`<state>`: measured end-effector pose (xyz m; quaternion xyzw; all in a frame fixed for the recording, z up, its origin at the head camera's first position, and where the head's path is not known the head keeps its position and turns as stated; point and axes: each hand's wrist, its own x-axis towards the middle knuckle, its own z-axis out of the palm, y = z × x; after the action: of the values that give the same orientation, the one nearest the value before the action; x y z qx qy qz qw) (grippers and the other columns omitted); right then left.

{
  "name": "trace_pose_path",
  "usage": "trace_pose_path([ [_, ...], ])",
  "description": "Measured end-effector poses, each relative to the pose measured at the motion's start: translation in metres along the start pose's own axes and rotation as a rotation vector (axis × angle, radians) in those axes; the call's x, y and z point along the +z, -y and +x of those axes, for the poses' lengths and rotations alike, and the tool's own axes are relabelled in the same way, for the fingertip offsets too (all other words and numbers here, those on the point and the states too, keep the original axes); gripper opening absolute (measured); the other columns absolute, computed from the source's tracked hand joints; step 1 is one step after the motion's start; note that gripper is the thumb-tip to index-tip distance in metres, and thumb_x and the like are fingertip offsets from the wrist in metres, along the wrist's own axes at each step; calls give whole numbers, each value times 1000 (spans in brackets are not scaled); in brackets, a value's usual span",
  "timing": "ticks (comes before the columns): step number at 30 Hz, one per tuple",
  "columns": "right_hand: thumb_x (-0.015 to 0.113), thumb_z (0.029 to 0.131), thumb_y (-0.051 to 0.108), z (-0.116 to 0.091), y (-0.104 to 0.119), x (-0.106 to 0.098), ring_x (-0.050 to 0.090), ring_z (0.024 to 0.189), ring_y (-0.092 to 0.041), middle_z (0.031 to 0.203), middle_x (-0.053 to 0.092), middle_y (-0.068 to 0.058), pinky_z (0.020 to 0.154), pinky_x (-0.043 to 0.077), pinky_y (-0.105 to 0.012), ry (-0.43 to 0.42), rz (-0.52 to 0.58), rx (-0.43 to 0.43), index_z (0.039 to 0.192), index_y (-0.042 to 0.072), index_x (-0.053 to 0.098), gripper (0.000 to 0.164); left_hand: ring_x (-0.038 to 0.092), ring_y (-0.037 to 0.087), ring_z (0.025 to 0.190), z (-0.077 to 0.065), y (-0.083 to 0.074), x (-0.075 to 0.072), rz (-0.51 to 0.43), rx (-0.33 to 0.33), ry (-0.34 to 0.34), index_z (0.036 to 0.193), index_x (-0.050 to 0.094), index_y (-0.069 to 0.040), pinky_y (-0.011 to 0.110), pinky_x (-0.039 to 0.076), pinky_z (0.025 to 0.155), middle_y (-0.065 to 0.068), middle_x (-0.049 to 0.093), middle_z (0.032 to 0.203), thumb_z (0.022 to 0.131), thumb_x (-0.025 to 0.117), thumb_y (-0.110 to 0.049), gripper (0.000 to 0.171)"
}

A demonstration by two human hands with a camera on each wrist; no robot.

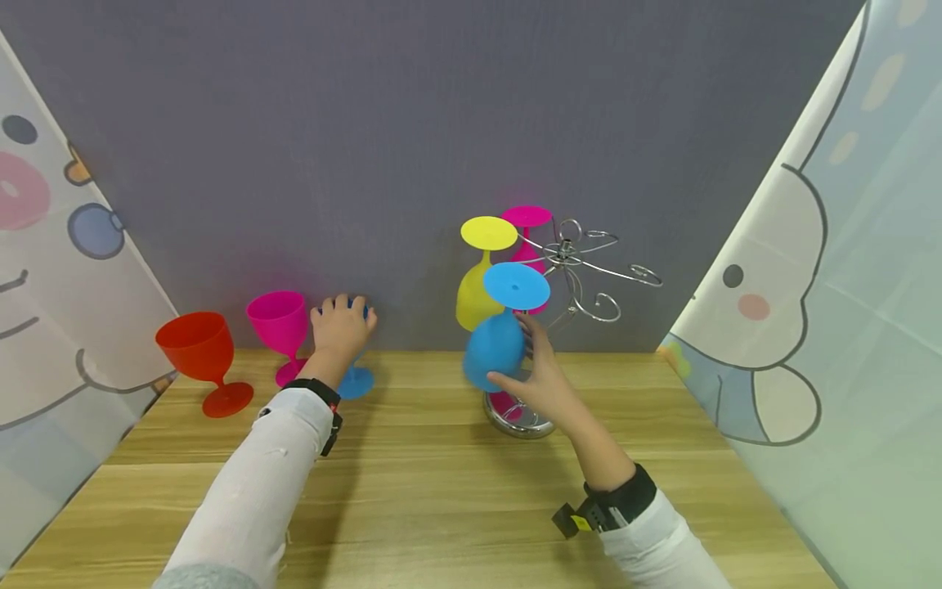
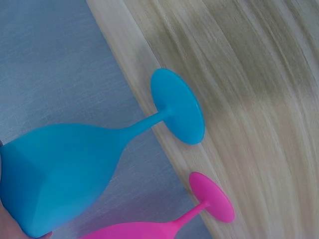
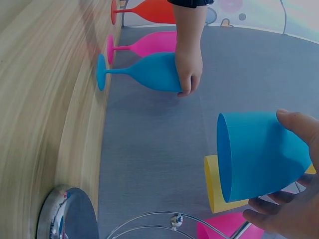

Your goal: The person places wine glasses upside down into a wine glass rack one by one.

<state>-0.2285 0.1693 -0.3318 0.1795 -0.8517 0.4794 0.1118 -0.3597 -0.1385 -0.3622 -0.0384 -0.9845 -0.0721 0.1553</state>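
Observation:
With fingers and thumb round its rim, my left hand (image 1: 343, 329) grips an upright blue goblet (image 2: 70, 169) from above; its foot (image 1: 356, 383) stands by the table's back edge. On the right, a second blue goblet (image 1: 495, 350) hangs upside down and tilted from a silver wire rack (image 1: 562, 255). Beside its bowl is my right hand (image 1: 543, 378), thumb near the rim and fingers loosely spread on the far side. Yellow (image 1: 478, 294) and pink (image 1: 526, 216) goblets hang upside down behind it.
A pink goblet (image 1: 278, 321) and a red goblet (image 1: 195, 348) stand upright to the left of my left hand. The rack's round chrome base (image 1: 526, 427) rests on the wooden table (image 1: 427, 491). Bare wire hooks (image 1: 643, 276) reach rightward. A grey panel (image 1: 331, 147) rises behind.

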Motion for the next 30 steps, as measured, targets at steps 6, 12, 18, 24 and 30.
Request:
trace_pose_path([
  [6, 76, 82, 11, 1, 1, -3, 29, 141, -43, 155, 22, -19, 113, 30, -57, -1, 4, -15, 151, 5, 14, 93, 41, 47, 125, 0, -1, 0, 1, 3, 0, 133, 47, -5, 66, 33, 101, 25, 46, 135, 103, 33, -34, 44],
  [12, 77, 81, 10, -3, 5, -9, 31, 140, -43, 153, 25, -19, 113, 30, -57, -13, 5, -29, 150, 6, 16, 92, 40, 47, 125, 0, -1, 0, 10, 5, 9, 134, 47, -6, 66, 33, 101, 25, 45, 136, 103, 32, -34, 44],
  [18, 77, 80, 7, -3, 9, -15, 35, 138, -42, 151, 29, -22, 109, 36, -57, -36, -21, -82, 148, 1, 19, 89, 39, 48, 127, 0, -1, 0, 9, 0, 25, 135, 45, -5, 66, 32, 102, 25, 44, 137, 103, 31, -34, 45],
  [24, 78, 80, 9, -9, 16, -22, 38, 136, -42, 149, 32, -22, 106, 39, -57, -63, -94, -103, 147, -1, 22, 89, 38, 49, 127, 0, -1, 0, 4, 2, 34, 136, 45, -5, 67, 31, 102, 26, 43, 138, 104, 30, -33, 45],
  [30, 79, 79, 9, -17, 23, -28, 40, 134, -38, 146, 37, -22, 107, 39, -54, -81, -162, -160, 146, -1, 26, 85, 37, 49, 127, 1, -1, 1, 7, 6, 34, 137, 44, -5, 67, 30, 102, 26, 42, 138, 104, 30, -33, 45],
])
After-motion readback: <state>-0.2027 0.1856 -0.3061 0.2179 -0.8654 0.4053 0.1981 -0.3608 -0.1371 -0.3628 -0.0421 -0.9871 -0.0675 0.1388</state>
